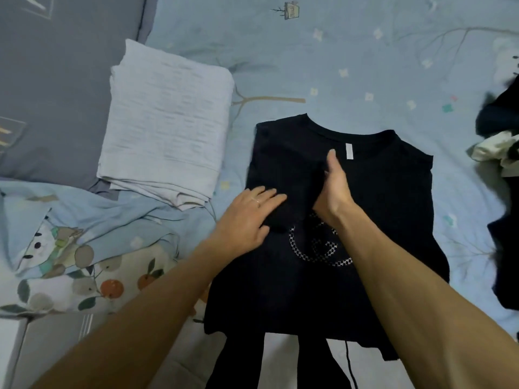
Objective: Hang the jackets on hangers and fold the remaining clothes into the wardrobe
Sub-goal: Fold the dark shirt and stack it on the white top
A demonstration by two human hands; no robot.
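Observation:
A black T-shirt [387,197] with a white dotted print lies flat on the bed, collar away from me. Its left side is folded inward over the body. My left hand [247,220] rests flat on that folded part, fingers straight. My right hand [334,186] stands on its edge along the shirt's middle, fingers straight and pointing toward the collar label. Below the shirt's hem, black trousers [241,360] show near the frame's bottom edge.
A folded pale grey blanket [165,124] lies left of the shirt. A grey pillow [50,88] is at far left, a patterned quilt [84,265] below it. Dark and white clothes [500,136] are heaped at the right edge on the blue bedsheet [323,66].

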